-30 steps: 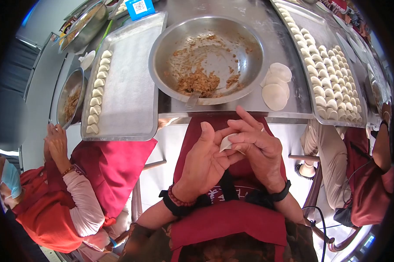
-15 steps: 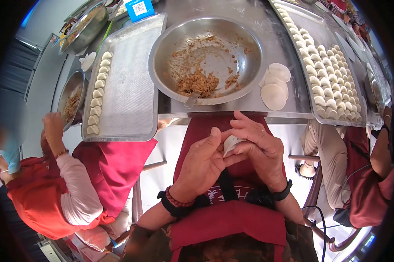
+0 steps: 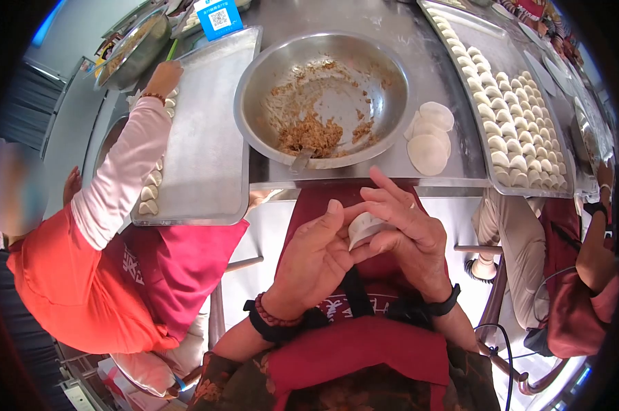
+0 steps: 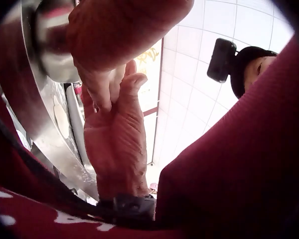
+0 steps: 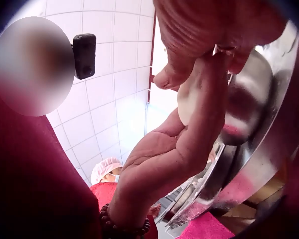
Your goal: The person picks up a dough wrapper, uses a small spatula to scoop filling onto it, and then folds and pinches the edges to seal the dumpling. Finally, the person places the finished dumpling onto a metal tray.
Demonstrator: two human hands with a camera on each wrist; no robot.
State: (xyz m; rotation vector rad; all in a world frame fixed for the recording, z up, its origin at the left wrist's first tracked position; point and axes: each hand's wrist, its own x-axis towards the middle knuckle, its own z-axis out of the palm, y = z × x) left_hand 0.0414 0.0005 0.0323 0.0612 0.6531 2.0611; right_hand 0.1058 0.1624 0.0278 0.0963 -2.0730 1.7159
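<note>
A white, half-folded dumpling (image 3: 368,228) is held between the two hands above the lap. My left hand (image 3: 315,250) holds its left side, fingers behind it and thumb raised. My right hand (image 3: 417,240) pinches its right side, thumb in front and index finger extended. In the right wrist view, the pale dumpling (image 5: 188,102) shows beside the left fingers. It is mostly hidden in the left wrist view. Beyond the hands is a steel bowl (image 3: 385,75) with brown minced filling (image 3: 313,135) and a utensil handle (image 3: 301,159).
Round wrappers (image 3: 429,144) lie right of the bowl. A tray (image 3: 210,123) on the left has one column of dumplings; another person's hand (image 3: 164,79) reaches over it. Rows of dumplings (image 3: 512,130) fill much of the right tray. The table edge (image 3: 453,181) is just past my hands.
The dumpling has turned between my fingers, showing more of its folded face. On the left, the other person has leaned in and reached across to the left tray's far end.
</note>
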